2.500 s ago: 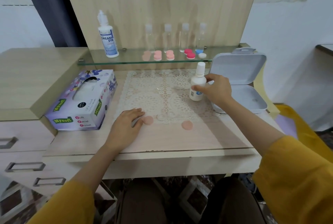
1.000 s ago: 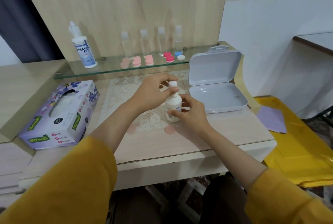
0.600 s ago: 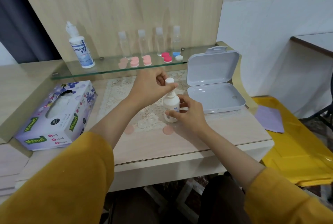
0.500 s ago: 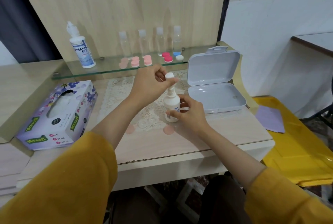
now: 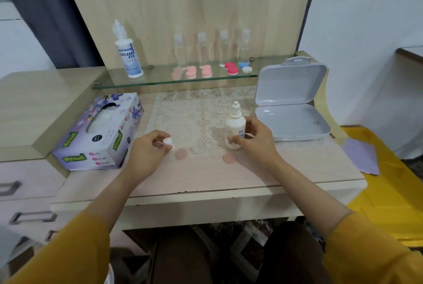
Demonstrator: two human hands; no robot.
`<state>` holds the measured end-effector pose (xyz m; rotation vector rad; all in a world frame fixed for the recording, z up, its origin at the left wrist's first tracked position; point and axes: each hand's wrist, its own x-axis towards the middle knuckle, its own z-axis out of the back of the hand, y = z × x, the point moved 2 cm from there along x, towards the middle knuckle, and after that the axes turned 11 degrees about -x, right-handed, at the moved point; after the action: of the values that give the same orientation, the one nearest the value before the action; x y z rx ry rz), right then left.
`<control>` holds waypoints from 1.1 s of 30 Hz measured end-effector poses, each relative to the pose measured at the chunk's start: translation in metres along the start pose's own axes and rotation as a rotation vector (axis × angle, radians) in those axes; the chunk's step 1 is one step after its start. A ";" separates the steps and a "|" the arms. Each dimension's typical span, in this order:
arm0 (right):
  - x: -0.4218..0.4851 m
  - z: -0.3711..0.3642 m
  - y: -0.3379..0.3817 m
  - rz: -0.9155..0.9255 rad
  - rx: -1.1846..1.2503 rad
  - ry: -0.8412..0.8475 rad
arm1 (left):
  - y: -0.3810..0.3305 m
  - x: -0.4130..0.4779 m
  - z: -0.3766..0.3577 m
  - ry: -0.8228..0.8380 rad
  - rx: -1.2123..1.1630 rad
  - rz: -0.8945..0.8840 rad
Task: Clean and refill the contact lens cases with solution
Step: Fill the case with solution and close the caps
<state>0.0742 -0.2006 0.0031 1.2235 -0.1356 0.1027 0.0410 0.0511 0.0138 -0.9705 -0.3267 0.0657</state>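
The right hand [image 5: 254, 146] curls its fingers round the small white plastic solution bottle [image 5: 235, 127], held upright over the edge of the white lace mat [image 5: 190, 112], its nozzle bare. The left hand [image 5: 146, 153] pinches the small white round cap [image 5: 169, 143] low over the pale wooden bench [image 5: 297, 169]. Between both hands lies the clear contact lens case [image 5: 201, 149], with 2 round pink lids [image 5: 181, 153] just beside it.

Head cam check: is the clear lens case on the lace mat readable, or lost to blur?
Head view: light soft and even; clear lens case barely stands out from the lace mat; small bottle in the right hand and cap in the left hand look fairly sharp; frame edges bow.
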 end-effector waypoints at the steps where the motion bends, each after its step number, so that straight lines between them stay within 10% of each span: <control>1: -0.001 -0.001 0.000 -0.003 0.018 0.000 | 0.003 -0.001 0.002 -0.002 0.008 -0.006; 12: 0.006 0.011 0.027 0.195 -0.301 0.047 | -0.019 -0.019 -0.030 0.010 0.222 -0.441; 33: 0.016 -0.009 0.037 0.534 -1.189 0.257 | -0.005 -0.015 -0.048 0.126 -0.038 -0.147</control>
<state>0.0850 -0.1797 0.0373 -0.0397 -0.2471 0.5549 0.0410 0.0068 -0.0102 -0.9811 -0.2835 -0.1356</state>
